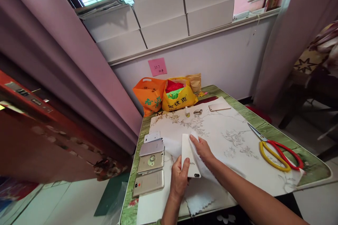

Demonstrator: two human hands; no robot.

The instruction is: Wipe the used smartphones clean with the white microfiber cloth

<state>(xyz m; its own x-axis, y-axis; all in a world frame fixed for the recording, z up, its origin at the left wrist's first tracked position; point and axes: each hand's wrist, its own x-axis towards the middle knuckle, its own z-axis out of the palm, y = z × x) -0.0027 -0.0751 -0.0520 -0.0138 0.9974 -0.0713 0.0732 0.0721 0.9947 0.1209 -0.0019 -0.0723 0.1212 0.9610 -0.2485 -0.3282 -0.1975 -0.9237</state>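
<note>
A white smartphone (187,151) with its camera end toward me is held over the table, back side up. My left hand (180,175) grips its left edge near the lower end, thumb on the back. My right hand (202,147) pinches a white cloth (203,168) at the phone's upper right edge; the cloth drapes along the phone's side and hangs below it, with a scalloped hem. To the left lie several phones in a column: a white one (152,136), a silver one (151,147), a gold one with a round ring holder (155,163), and another gold one (151,183).
Scissors with red and yellow handles (274,151) lie at the right. Farther back are a rose-gold phone (219,107), a small bottle (187,112), hair ties (198,111), an orange bag (149,93) and a yellow bag (179,100). A flowered white sheet (232,123) covers the green table (314,165).
</note>
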